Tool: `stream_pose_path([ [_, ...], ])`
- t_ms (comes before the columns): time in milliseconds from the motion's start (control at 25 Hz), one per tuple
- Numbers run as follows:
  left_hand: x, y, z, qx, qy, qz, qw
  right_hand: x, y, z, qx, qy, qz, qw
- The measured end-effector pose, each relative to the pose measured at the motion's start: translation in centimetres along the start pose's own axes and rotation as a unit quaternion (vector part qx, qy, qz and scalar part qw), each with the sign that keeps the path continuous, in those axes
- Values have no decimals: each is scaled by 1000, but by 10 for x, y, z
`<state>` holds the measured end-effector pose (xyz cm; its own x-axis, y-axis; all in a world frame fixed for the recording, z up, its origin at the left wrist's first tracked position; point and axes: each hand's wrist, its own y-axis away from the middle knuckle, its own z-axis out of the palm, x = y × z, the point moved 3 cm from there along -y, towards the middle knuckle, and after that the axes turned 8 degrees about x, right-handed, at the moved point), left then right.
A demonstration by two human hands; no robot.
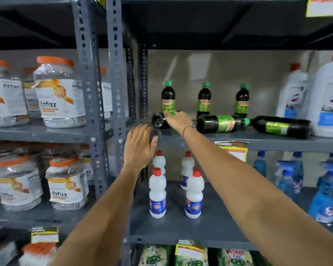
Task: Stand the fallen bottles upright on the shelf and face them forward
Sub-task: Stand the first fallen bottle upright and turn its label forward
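Note:
Three dark bottles with green caps and green labels stand upright at the back of the grey shelf (258, 143): one at the left (168, 96), one in the middle (204, 100), one at the right (242, 101). Three more lie on their sides in front. The leftmost fallen bottle (157, 120) shows its base toward me, and my right hand (178, 120) lies over its body, gripping it. The middle fallen bottle (219, 123) and the right fallen bottle (281, 126) lie untouched. My left hand (139, 144) is open, fingers spread, at the shelf's front edge just below the first bottle's base.
Large white detergent jugs (327, 100) stand at the shelf's right end. Slotted grey uprights (115, 93) border the left side. White bottles with red caps (157, 192) and blue spray bottles (325, 196) fill the shelf below. Orange-lidded jars (60, 93) fill the left rack.

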<state>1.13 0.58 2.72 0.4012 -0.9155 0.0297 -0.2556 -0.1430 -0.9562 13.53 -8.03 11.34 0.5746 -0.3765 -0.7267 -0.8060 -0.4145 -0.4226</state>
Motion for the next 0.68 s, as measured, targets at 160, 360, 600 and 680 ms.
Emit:
stream_pose_path([
  [160,-1,11,12,71,-36,27,996,-12,-24,21,-2,6,87,996],
  [360,-8,13,13,112,-36,48,992,-30,-55,34,-92,-59,92,990],
  [600,-6,12,11,114,-31,48,992,1,-94,40,-59,-35,126,990],
  [680,-5,12,10,111,-29,44,992,-16,-61,18,-67,25,121,990],
])
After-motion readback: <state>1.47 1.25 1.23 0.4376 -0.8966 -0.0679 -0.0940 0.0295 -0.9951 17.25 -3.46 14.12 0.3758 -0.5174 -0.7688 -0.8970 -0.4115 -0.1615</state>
